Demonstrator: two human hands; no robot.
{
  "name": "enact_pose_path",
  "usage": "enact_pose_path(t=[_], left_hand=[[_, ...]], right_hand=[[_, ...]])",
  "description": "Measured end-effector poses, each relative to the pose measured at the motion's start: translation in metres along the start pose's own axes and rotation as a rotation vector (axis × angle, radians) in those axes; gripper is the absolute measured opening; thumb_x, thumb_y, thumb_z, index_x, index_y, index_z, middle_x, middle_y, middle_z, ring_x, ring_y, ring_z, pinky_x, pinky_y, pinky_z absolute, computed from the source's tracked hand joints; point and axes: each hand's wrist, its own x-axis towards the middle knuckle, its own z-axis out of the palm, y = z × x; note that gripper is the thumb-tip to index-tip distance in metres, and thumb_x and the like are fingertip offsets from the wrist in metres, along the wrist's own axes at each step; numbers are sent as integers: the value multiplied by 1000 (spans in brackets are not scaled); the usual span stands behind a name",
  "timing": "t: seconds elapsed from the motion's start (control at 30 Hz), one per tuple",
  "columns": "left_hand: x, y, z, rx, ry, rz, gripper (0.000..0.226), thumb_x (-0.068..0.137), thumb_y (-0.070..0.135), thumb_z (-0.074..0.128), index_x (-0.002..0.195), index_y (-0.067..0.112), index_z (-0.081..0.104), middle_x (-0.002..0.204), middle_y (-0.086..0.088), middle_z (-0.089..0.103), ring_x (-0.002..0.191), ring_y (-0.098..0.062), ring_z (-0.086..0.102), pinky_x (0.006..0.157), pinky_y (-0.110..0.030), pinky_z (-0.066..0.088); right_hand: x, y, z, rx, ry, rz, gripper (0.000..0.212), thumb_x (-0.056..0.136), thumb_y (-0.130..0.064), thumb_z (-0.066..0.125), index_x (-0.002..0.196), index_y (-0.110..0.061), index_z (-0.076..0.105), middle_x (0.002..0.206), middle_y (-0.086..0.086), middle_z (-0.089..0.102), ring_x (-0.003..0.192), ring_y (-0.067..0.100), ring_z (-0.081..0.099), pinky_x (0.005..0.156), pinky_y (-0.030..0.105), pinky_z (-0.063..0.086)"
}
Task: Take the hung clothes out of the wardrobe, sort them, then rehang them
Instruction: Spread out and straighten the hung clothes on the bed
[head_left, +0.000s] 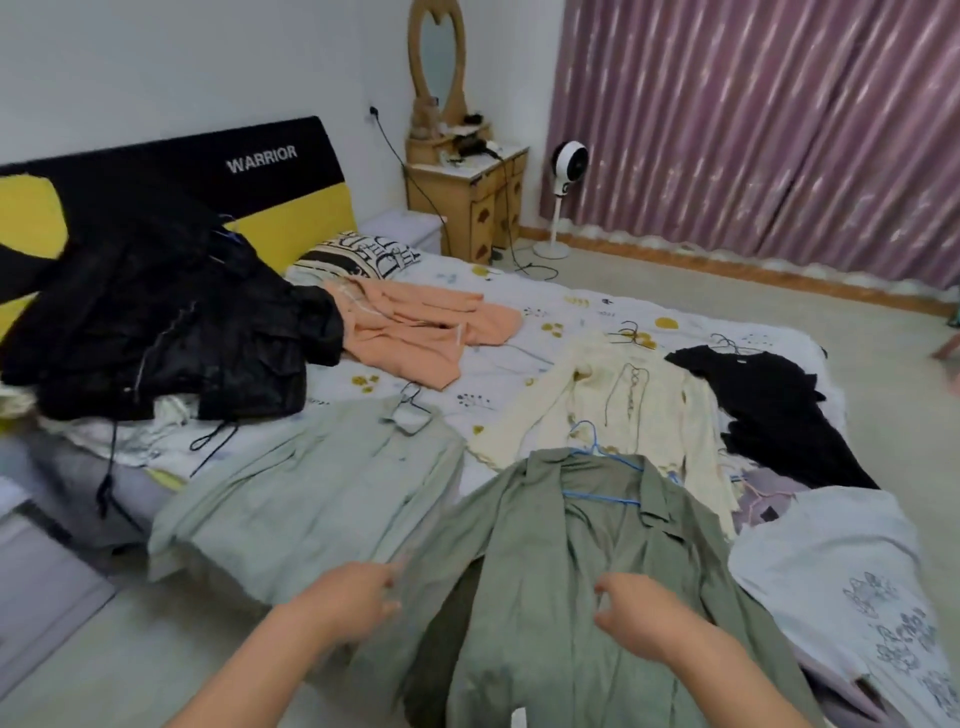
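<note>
An olive green shirt (582, 561) on a blue hanger (602, 470) lies over the near edge of the bed (561, 312) and hangs toward me. My left hand (353, 603) pinches its left edge. My right hand (641, 613) grips the front fabric. A pale green shirt (311, 483) on a hanger lies to the left. Spread on the bed are a cream top (613, 410), a peach garment (415, 327), a black garment (779, 410) and a pile of black clothes (156, 322).
A white printed garment (852, 571) drapes over the bed's near right corner. A pillow (358, 257) lies by the black and yellow headboard (291, 218). Beyond the bed stand a wooden dressing table (467, 192), a white fan (563, 171) and purple curtains (753, 130).
</note>
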Motion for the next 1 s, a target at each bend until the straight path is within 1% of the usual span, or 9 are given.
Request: enact_pose_path(t=[0.17, 0.33, 0.53, 0.8, 0.87, 0.9, 0.93, 0.97, 1.0], left_hand=[[-9, -114, -13, -56, -3, -102, 46, 94, 40, 44, 135, 20, 42, 141, -2, 46, 129, -18, 44, 101, -24, 35], [-3, -184, -28, -95, -30, -147, 43, 94, 38, 45, 132, 19, 45, 137, -1, 50, 125, -18, 47, 98, -24, 38], [45, -224, -53, -110, -55, -159, 44, 95, 38, 44, 135, 19, 43, 138, -3, 48, 125, -19, 46, 99, -24, 36], [169, -249, -123, -74, -41, -125, 43, 97, 39, 40, 135, 20, 42, 139, -3, 46, 125, -19, 46, 97, -25, 37], [200, -256, -135, -58, -32, -109, 41, 97, 37, 39, 134, 19, 43, 139, -3, 47, 125, -20, 46, 98, -26, 37], [215, -259, -139, -51, -33, -101, 41, 97, 37, 39, 133, 19, 43, 139, -3, 47, 125, -20, 46, 99, -26, 37], [228, -262, -141, -45, -38, -92, 41, 97, 37, 39, 133, 18, 43, 139, -3, 47, 125, -20, 45, 99, -26, 37], [241, -266, -142, -40, -39, -81, 41, 97, 36, 39, 133, 18, 43, 139, -3, 46, 126, -20, 45, 99, -26, 37], [254, -271, -142, -32, -43, -71, 41, 97, 36, 39, 134, 19, 43, 139, -3, 46, 126, -19, 45, 100, -26, 36]], right_hand=[[28, -116, 14, -8, -71, -122, 41, 94, -26, 45, 133, -13, 48, 140, 10, 48, 129, 24, 44, 101, 27, 37], [54, -182, 13, -35, -157, -173, 39, 93, -25, 46, 128, -9, 52, 136, 11, 52, 126, 24, 47, 98, 29, 39], [111, -221, -16, -56, -174, -162, 42, 97, -22, 41, 137, -10, 43, 143, 9, 43, 129, 25, 42, 102, 30, 36], [243, -247, -53, -48, -151, -97, 38, 98, -23, 37, 133, -10, 43, 138, 9, 45, 125, 24, 45, 98, 29, 38], [276, -254, -59, -68, -166, -82, 29, 98, -23, 37, 123, -13, 49, 129, 7, 50, 121, 23, 48, 91, 29, 42], [292, -258, -59, -77, -166, -74, 21, 97, -21, 37, 110, -17, 52, 118, 6, 52, 115, 22, 50, 80, 26, 43], [307, -261, -59, -84, -162, -58, 14, 96, -19, 36, 98, -18, 50, 105, 4, 51, 107, 21, 52, 67, 22, 40], [321, -266, -59, -92, -157, -41, 11, 95, -18, 36, 93, -17, 47, 98, 3, 50, 98, 20, 51, 60, 20, 35], [334, -271, -58, -98, -154, -28, 9, 94, -17, 36, 96, -16, 45, 99, 4, 51, 95, 20, 50, 61, 23, 36]])
